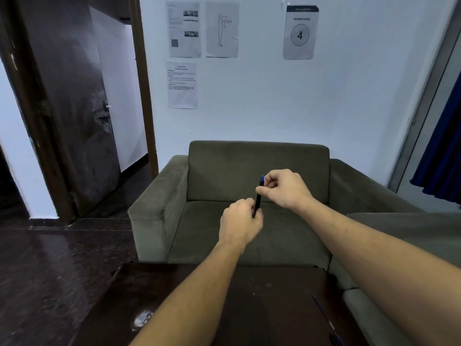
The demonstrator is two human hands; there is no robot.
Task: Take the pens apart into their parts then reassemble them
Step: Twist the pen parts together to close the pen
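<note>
A dark pen [258,196] with a blue top end [262,178] is held nearly upright in the air. Its lower end is enclosed by the left hand [240,221], whose grip is clamped round the barrel with curled fingers. Just above that grip, the upper part is pinched between thumb and fingertips of the right hand [284,188]. Behind both grips an olive armchair [224,171] is seen. Below them a dark tabletop [262,308] is spread, with a thin dark rod [323,312] laid on it, well to their right.
</note>
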